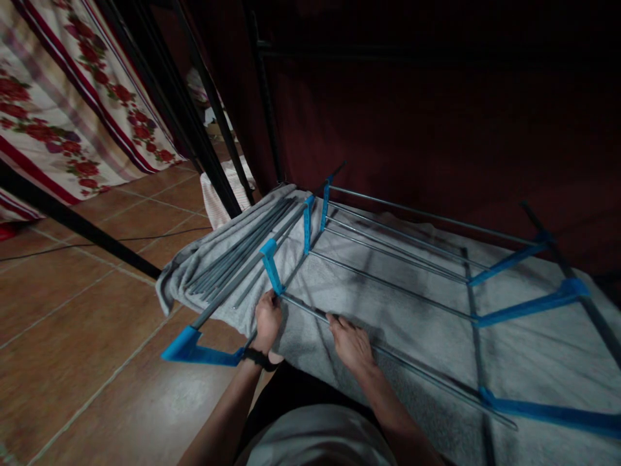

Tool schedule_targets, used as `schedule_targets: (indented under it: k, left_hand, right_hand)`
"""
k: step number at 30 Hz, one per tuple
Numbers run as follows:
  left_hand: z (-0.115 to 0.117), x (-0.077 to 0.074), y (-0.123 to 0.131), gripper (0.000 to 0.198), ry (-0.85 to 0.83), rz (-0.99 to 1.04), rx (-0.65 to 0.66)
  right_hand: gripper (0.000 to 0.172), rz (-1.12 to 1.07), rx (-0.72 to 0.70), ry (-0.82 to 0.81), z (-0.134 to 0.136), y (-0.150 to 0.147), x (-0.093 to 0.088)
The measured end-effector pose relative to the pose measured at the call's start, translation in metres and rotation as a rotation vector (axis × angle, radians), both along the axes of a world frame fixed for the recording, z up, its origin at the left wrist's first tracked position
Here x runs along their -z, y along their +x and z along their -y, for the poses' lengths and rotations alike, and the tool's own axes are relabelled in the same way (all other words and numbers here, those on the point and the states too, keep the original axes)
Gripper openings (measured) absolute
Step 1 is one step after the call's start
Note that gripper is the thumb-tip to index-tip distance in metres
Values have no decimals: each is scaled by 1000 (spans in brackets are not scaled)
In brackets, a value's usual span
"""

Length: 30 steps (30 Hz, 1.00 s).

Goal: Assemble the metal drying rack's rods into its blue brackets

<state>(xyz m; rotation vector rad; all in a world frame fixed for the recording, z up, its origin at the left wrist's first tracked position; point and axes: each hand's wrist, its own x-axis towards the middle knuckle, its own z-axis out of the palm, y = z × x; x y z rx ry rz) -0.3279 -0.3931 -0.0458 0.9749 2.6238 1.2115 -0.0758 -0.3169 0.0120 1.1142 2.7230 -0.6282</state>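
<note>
A partly built rack of grey metal rods [392, 279] and blue plastic brackets [272, 266] stands on a grey cloth. My left hand [268, 321], with a dark band at its wrist, is closed at the near left corner of the rack, just below a blue bracket, around the end of the near long rod. My right hand [350, 342] is closed on that same rod [305, 307], a short way to the right. More blue brackets [531, 304] join the rods at the right end.
Several loose grey rods [242, 249] lie on the grey cloth [174, 281] at the left. Black metal poles [77, 217] cross the left side. A floral curtain [72, 97] hangs over the tiled floor [97, 336]. A dark red cloth [412, 142] hangs behind the rack.
</note>
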Motion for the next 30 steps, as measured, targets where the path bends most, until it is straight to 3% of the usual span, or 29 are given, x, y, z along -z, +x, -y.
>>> schedule_targets:
  k: [18, 30]
  left_hand:
    - [0, -1, 2, 27, -44, -24, 12]
    - [-2, -2, 6, 26, -57, -39, -18]
  right_hand:
    - [46, -27, -13, -73, -13, -4, -8]
    - [42, -89, 46, -174, -20, -5, 8]
